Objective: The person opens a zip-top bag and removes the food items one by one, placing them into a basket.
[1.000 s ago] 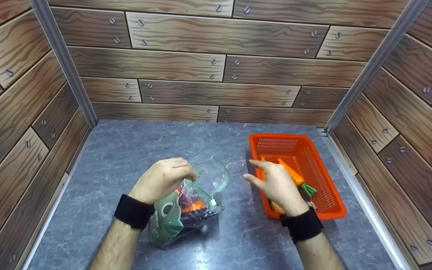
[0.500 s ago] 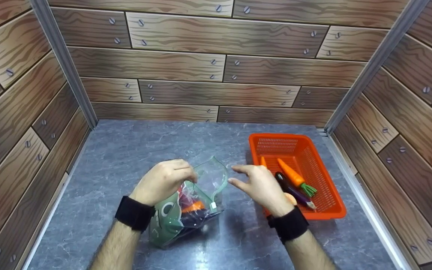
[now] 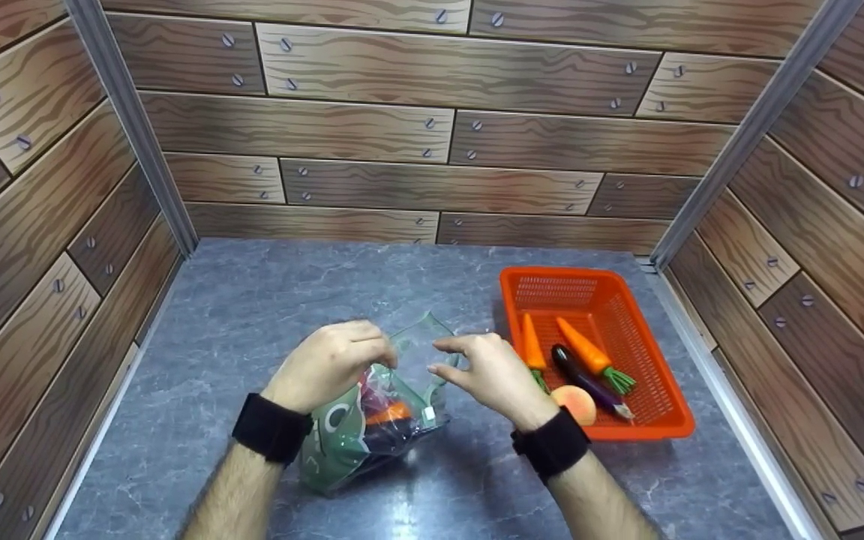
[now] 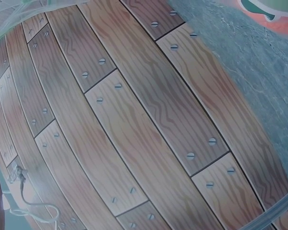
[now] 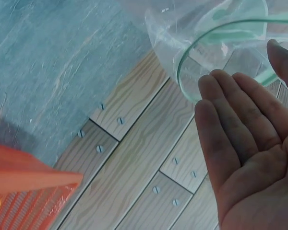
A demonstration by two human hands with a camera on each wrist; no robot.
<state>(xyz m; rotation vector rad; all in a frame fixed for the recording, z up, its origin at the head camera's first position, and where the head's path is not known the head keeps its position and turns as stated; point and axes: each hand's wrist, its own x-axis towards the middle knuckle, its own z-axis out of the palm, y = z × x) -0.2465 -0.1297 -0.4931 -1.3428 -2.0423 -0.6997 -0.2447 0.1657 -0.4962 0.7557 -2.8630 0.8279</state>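
Observation:
A clear zip bag (image 3: 333, 459) with a green printed front stands on the grey table, its mouth spread. Something orange (image 3: 391, 412) and something dark purple show through its window, with a reddish item behind. At its upper left edge, my left hand (image 3: 336, 361) pinches the rim with curled fingers. My right hand (image 3: 496, 375) hovers at the opposite side of the mouth, thumb and fingers apart, holding nothing. In the right wrist view the straight fingers (image 5: 225, 129) overlap the bag's green rim (image 5: 180, 72). The left wrist view shows mostly wall, with the left hand out of frame.
Right of the bag sits an orange plastic basket (image 3: 657, 367). In it lie two carrots, one at the left (image 3: 532, 345) and one further right (image 3: 584, 345), an eggplant (image 3: 583, 379) and a peach (image 3: 576, 406). Wood-patterned walls (image 3: 357, 135) enclose the table.
My right hand has moved left from over the basket to the bag's mouth, uncovering the eggplant, peach and left carrot. The left hand keeps its hold on the rim.

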